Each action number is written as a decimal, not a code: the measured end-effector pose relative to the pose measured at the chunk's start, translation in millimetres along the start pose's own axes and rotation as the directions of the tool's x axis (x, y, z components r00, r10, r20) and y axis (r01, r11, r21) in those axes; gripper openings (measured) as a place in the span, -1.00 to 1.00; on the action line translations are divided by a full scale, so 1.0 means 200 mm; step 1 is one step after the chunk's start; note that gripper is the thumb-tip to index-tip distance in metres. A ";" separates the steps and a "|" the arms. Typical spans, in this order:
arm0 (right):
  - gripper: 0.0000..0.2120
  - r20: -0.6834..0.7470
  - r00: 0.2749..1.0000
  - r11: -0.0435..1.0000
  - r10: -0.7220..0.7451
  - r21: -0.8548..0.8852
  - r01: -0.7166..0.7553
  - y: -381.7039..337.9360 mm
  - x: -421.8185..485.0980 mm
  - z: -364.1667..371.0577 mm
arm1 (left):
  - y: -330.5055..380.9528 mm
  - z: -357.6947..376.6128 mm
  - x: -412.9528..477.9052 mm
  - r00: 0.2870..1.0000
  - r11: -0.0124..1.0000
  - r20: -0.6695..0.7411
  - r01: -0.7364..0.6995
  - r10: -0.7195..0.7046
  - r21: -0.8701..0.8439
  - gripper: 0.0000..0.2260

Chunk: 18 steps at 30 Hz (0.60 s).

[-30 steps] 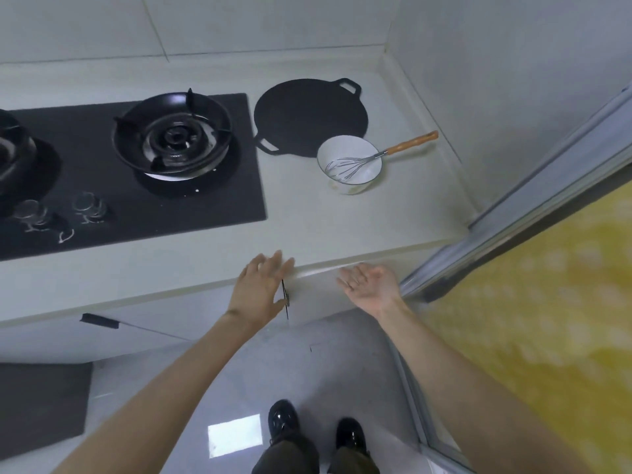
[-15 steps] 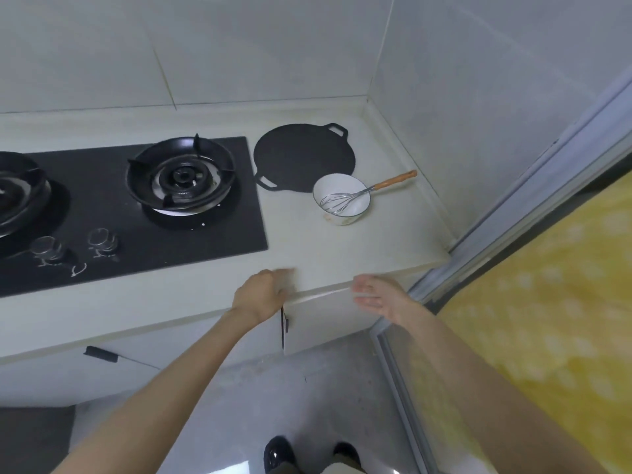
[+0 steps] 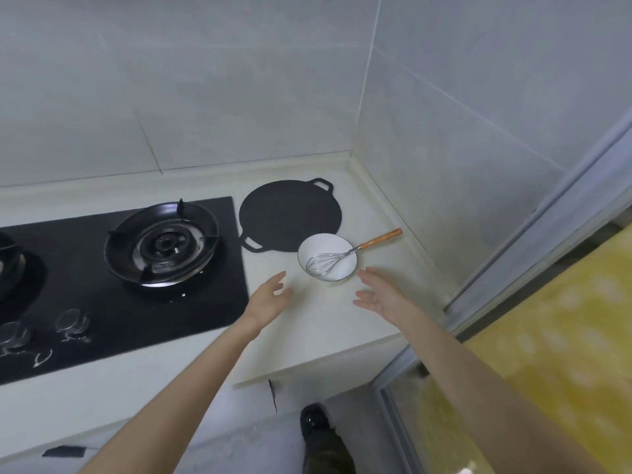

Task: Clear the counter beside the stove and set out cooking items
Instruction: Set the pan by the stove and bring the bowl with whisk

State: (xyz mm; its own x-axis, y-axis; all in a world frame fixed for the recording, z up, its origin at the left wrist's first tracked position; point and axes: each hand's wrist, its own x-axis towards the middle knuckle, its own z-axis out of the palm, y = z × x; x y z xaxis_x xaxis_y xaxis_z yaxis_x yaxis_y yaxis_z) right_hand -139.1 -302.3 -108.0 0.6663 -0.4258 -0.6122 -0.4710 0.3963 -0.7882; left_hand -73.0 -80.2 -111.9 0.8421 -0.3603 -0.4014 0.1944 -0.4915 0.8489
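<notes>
A white bowl [image 3: 333,249] stands on the pale counter [image 3: 325,330] right of the stove, with a metal whisk [image 3: 325,263] in it, the wooden handle [image 3: 381,238] pointing right. Behind it lies a flat black griddle pan [image 3: 290,215] with two loop handles. My left hand [image 3: 270,297] hovers open just left of the bowl, palm facing right. My right hand [image 3: 379,295] hovers open just right of the bowl, palm facing left. Neither hand touches the bowl.
A black glass gas stove [image 3: 102,285] fills the left, with a burner [image 3: 162,242] and knobs [image 3: 71,321] near the front. Tiled walls close the back and right. A sliding door frame [image 3: 533,261] and yellow patterned surface [image 3: 564,336] lie right. My shoe [image 3: 313,417] is below.
Both hands rose from the counter's front edge and moved forward over the counter, opening on either side of the bowl. The view tilted upward.
</notes>
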 end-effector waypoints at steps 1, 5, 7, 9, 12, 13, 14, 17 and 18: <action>-0.48 -0.004 1.000 1.000 -0.001 -0.009 0.001 -0.02 0.04 0.00 | 0.01 0.01 0.03 1.000 0.999 0.022 0.017 -0.016 -0.031 -0.54; -0.56 0.060 0.997 0.998 0.040 -0.058 -0.037 -0.12 0.23 0.02 | 0.09 0.06 0.20 0.993 0.990 0.085 0.092 -0.083 -0.110 -0.54; -0.77 0.127 0.989 0.994 0.071 -0.097 -0.058 -0.15 0.31 0.03 | 0.13 0.08 0.26 0.990 0.983 0.096 0.116 -0.103 -0.139 -0.60; -0.82 0.177 0.979 0.990 0.105 -0.116 -0.085 -0.16 0.37 0.03 | 0.16 0.10 0.32 0.988 0.973 0.093 0.139 -0.123 -0.186 -0.64; -0.76 0.194 0.970 0.983 0.146 -0.135 -0.121 -0.16 0.43 0.05 | 0.15 0.12 0.37 0.988 0.955 0.076 0.149 -0.134 -0.255 -0.70; -0.75 0.178 0.971 0.982 0.158 -0.135 -0.135 -0.15 0.45 0.06 | 0.15 0.12 0.39 0.988 0.949 0.070 0.152 -0.137 -0.277 -0.72; -0.72 0.152 0.974 0.980 0.165 -0.136 -0.145 -0.15 0.47 0.07 | 0.14 0.12 0.41 0.989 0.942 0.058 0.151 -0.140 -0.299 -0.73; -0.65 0.103 0.979 0.979 0.174 -0.124 -0.161 -0.15 0.51 0.09 | 0.15 0.12 0.45 0.988 0.937 0.039 0.155 -0.150 -0.314 -0.70; -0.64 0.094 0.979 0.979 0.179 -0.111 -0.168 -0.15 0.51 0.09 | 0.15 0.12 0.47 0.987 0.937 0.045 0.158 -0.151 -0.312 -0.69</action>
State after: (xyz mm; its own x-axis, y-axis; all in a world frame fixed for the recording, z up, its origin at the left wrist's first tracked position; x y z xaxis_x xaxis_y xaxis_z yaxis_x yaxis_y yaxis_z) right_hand -45.4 -342.9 -145.6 0.6226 -0.2695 -0.7346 -0.6375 0.3696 -0.6759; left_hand -0.3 -147.6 -131.8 0.7793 -0.3173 -0.5404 0.4720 -0.2700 0.8392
